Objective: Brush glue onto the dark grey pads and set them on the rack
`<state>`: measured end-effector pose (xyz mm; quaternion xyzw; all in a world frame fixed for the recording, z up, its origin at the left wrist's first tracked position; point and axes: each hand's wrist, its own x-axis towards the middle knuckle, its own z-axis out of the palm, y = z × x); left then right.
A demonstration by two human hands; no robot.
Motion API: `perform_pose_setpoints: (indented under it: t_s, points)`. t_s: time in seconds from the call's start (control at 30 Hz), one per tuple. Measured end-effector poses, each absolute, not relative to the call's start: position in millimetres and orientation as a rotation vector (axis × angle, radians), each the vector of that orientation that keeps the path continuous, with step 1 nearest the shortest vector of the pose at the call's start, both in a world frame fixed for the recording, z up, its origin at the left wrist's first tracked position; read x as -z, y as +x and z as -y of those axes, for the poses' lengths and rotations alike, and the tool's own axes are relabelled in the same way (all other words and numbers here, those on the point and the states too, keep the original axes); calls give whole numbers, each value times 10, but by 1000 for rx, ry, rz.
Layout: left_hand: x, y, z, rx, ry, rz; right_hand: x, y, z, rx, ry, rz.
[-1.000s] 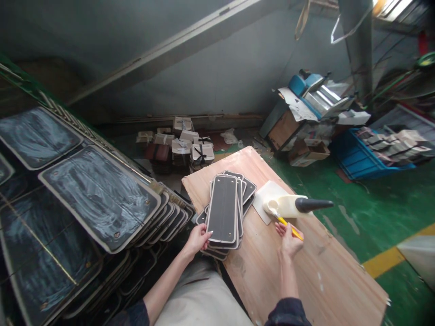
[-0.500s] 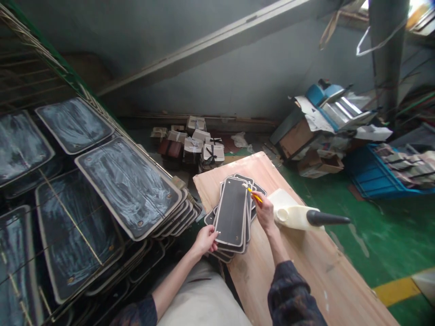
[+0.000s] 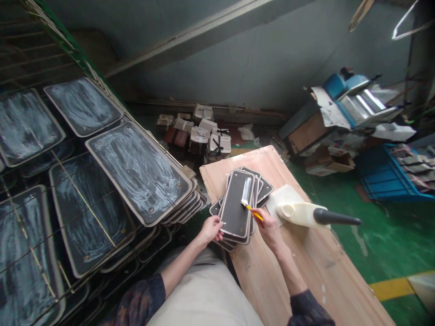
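Observation:
A black rectangular panel with a pale border and rounded corners tops a loosely fanned stack on the wooden board. My left hand grips its lower left corner, fingers closed on the edge. In my right hand is a brush with a yellow handle, its white tip on the panel's surface. A wet white streak runs from near the upper right corner down to the brush. Right of the stack stands a cream plastic bottle with a long black nozzle.
Wire racks on the left carry several larger panels smeared with white. Bundled pale pieces sit on the floor by the wall. A blue machine and a blue crate stand right, beyond the wooden board.
The brush in my right hand has moved down the panel from the upper right corner, leaving a white streak. My left hand keeps its hold. The view has shifted slightly.

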<state>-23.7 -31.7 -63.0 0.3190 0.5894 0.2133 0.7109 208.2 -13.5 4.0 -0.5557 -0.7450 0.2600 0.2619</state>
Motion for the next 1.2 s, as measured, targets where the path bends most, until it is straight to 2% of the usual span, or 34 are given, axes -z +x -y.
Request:
perform_pose_setpoints:
  t_s: [0.2, 0.4, 0.5, 0.7, 0.87, 1.03, 1.2]
  points:
    - [686, -241, 319, -466, 697, -1312, -375, 2049, 743, -1101, -1538, 1983]
    - [665, -244, 319, -470, 715, -1317, -361, 2098, 443, -1372, -1485, 1893]
    - [650, -238, 314, -470, 723, -1326, -165, 2137, 23, -1304, -1445, 1823]
    - [638, -222, 297, -468, 721, -1341, 117, 2156, -795, -726, -1487, 1850]
    - [608, -226, 290, -469, 713, -1337, 175, 2051, -1120, -554, -1506, 1877]
    - [604, -246, 292, -470, 704, -1331, 144, 1892, -850, -541, -1504, 2006]
    - [608, -266, 288, -475, 695, -1313, -138, 1867, -238, -886, -1479, 2172]
